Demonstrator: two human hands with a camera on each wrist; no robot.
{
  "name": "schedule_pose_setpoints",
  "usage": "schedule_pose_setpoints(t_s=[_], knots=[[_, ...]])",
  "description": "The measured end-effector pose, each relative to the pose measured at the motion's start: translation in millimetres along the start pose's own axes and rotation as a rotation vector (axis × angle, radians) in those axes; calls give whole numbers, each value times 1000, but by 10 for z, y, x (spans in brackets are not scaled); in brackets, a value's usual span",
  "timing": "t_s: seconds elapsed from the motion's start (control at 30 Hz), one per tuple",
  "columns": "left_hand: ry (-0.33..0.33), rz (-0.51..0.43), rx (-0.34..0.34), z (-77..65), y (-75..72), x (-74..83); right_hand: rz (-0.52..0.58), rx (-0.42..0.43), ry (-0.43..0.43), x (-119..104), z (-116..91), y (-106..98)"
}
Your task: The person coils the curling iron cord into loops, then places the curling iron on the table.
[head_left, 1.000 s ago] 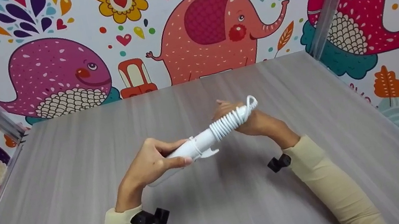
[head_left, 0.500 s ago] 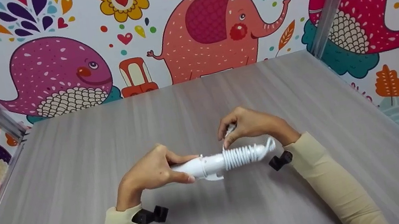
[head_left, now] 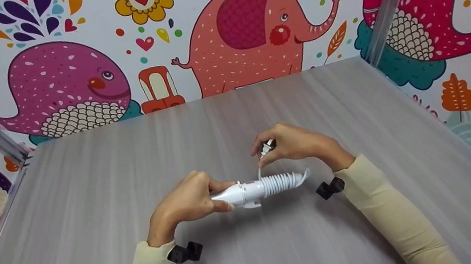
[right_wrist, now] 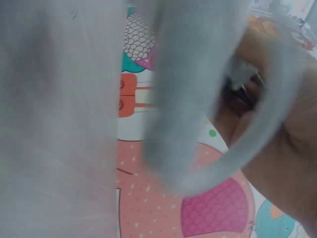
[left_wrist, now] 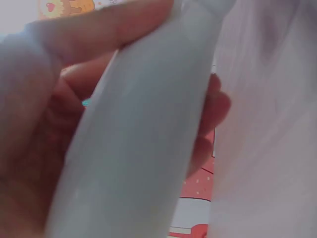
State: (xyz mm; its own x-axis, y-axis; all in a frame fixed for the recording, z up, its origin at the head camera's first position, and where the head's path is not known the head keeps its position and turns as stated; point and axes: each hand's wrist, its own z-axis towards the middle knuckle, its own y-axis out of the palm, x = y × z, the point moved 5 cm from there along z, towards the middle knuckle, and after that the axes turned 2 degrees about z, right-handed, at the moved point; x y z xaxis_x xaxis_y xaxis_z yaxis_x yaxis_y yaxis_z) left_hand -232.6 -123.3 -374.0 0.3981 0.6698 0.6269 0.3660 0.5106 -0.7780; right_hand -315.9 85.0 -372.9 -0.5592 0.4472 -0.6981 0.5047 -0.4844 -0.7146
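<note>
In the head view my left hand (head_left: 187,201) grips a white, stick-shaped electric appliance (head_left: 250,192) by its wider end, above the table. Its exact kind is not clear. A ring and a small hook-like tab sit at its middle. White cord (head_left: 279,184) is wound in tight coils round its other end, with a loop at the tip. My right hand (head_left: 296,141) pinches the white plug (head_left: 267,146) just above the coils, and a short length of cord runs down from it. The left wrist view shows fingers wrapped round the smooth body (left_wrist: 143,114). In the right wrist view the cord loop (right_wrist: 237,153) is blurred.
A grey wood-grain table (head_left: 99,196) lies under both hands. Walls printed with cartoon animals (head_left: 244,41) stand at the back and sides, with metal posts (head_left: 394,3) at the corners. Both sleeves carry a small black mount (head_left: 330,188).
The appliance has swung from a slant to nearly level, its coiled end coming down nearer. My right hand has moved from behind the coils to above them and now holds the plug, raised slightly.
</note>
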Motion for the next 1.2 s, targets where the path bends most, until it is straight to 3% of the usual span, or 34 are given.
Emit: schedule_pose_setpoints(t_s=[0.13,0.4,0.7,0.97,1.2], knots=[[-13,-4,14,57,32,-57,-45,51,-17,-67,-8,-10],[-101,-20,32,122,68,-159,-77,156,-76,-170,16,64],[-128,-175,98,123,25,-314,-73,238,-58,-248,4,101],[-204,-334,115,128,17,-467,-100,264,-130,-290,30,148],[-258,-386,124,129,31,-591,-51,284,-132,-242,74,183]])
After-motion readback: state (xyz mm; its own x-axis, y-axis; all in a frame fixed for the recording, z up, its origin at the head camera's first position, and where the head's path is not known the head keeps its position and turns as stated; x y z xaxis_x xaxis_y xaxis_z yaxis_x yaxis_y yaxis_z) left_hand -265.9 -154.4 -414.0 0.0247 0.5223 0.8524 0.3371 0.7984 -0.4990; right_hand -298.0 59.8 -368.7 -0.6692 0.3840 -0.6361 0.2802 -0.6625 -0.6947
